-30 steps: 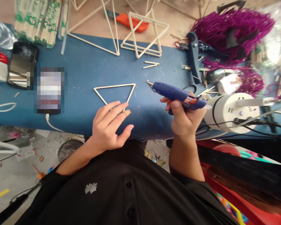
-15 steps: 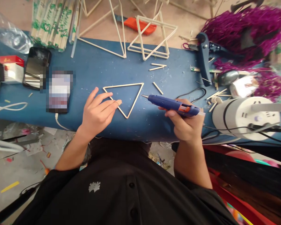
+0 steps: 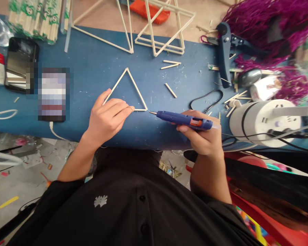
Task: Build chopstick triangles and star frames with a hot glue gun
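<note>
A triangle of thin wooden sticks (image 3: 137, 89) lies on the blue table surface, one corner pointing away from me. My left hand (image 3: 109, 116) is closed on its lower left part, with fingers and thumb over the sticks, so that corner is hidden. My right hand (image 3: 204, 131) is wrapped round a blue hot glue gun (image 3: 182, 119) with an orange part and a clear glue stick at its back. The gun's metal nozzle points left, very close to the triangle's lower right corner; whether it touches, I cannot tell.
Larger stick frames (image 3: 166, 48) stand at the back. Loose stick pieces (image 3: 170, 90), a blue cutter (image 3: 223, 54) and purple strands (image 3: 269, 30) lie around. A white power socket tower (image 3: 264, 123) with cables stands at right. Two phones (image 3: 22, 65) and bagged sticks (image 3: 36, 20) are at left.
The triangle has turned under my left hand, so one corner now points away from me. The glue gun's nozzle has moved slightly left and down to a corner. The view has shifted a little.
</note>
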Tool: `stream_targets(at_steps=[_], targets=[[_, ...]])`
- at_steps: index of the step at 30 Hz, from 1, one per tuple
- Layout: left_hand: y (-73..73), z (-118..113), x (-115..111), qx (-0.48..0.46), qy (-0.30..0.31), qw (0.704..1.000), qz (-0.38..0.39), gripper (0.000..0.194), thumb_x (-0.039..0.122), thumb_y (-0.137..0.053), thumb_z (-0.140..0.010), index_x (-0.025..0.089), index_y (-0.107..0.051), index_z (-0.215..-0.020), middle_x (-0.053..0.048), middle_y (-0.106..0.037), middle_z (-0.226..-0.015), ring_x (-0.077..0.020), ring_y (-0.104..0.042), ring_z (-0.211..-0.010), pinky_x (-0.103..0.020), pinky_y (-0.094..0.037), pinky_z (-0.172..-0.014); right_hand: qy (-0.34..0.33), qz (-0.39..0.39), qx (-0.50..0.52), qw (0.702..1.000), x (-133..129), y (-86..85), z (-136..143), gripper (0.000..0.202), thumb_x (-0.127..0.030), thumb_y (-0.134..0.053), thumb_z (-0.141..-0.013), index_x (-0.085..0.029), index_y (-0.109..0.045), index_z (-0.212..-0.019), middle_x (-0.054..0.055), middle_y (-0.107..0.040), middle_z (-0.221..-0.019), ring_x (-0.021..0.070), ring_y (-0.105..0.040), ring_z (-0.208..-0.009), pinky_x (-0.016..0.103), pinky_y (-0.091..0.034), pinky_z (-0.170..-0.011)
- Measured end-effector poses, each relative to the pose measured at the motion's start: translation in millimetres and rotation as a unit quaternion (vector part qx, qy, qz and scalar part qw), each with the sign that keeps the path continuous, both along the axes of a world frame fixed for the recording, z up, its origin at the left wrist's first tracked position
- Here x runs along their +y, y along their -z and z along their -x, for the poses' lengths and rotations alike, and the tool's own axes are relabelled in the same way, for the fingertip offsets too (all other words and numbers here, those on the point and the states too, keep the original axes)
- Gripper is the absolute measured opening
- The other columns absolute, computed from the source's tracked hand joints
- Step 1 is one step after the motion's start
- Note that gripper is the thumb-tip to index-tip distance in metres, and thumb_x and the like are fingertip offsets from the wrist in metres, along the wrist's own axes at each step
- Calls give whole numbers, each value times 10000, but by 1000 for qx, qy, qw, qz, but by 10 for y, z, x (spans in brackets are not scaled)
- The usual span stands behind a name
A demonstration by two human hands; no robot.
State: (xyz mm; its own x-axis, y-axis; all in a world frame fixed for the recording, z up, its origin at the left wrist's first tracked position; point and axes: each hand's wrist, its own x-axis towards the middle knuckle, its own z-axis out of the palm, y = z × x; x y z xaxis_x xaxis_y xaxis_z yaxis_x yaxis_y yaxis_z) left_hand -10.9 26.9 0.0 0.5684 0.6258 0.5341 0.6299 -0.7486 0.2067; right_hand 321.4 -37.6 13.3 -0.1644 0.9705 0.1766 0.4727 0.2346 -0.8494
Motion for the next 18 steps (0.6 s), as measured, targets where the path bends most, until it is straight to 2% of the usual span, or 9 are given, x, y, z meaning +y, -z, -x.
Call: stream_targets(at_steps=[3, 6, 9, 11, 14, 18], targets=[[-13, -57, -94, -7, -8, 1000, -5, 242, 134, -626, -1076, 256, -805, -1184, -16, -871, -1108, -240, -823, -1105, -542, -573, -1192, 3, 8, -28, 1000, 8, 2, 26, 171, -417, -773, -990, -253, -762, -1034, 36, -792, -916, 226, -735, -788, 382, -543, -714], [4, -138, -252, -15, -23, 1000, -15, 279, 170, -679, -1043, 203, -773, -1304, -78, -849, -1290, -285, -799, -1247, -515, -576, -1198, 12, 6, -45, 999, 22, 21, 51, 202, -450, -736, -1010, -250, -736, -1034, 38, -771, -897, 226, -715, -787, 386, -534, -724], [84, -208, -410, -15, -38, 999, -20, 384, 232, -705, -1032, 158, -731, -1408, -131, -819, -1373, -330, -771, -1329, -521, -557, -1229, 17, -6, -66, 998, 39, 25, 75, 231, -484, -713, -1019, -253, -720, -1016, 32, -749, -869, 217, -690, -746, 379, -511, -696], [155, -228, -476, -22, -41, 999, -1, 443, 252, -692, -1039, 181, -703, -1475, -132, -803, -1413, -347, -755, -1364, -541, -533, -1257, 25, -11, -95, 995, 50, 16, 95, 265, -518, -693, -1024, -255, -709, -990, 30, -732, -842, 215, -672, -713, 377, -484, -664], [228, -221, -506, -27, -44, 998, 29, 484, 260, -669, -1046, 218, -680, -1528, -123, -782, -1458, -361, -737, -1395, -568, -505, -1283, 40, -18, -131, 990, 61, 0, 123, 335, -575, -652, -1034, -255, -684, -940, 27, -694, -793, 207, -623, -666, 378, -440, -626], [227, -201, -487, -17, -36, 999, 19, 488, 244, -653, -1034, 193, -685, -1518, -126, -785, -1452, -355, -747, -1377, -548, -518, -1266, 51, -25, -146, 988, 65, -14, 145, 418, -640, -607, -1047, -254, -645, -891, 16, -646, -736, 195, -574, -628, 375, -393, -601]])
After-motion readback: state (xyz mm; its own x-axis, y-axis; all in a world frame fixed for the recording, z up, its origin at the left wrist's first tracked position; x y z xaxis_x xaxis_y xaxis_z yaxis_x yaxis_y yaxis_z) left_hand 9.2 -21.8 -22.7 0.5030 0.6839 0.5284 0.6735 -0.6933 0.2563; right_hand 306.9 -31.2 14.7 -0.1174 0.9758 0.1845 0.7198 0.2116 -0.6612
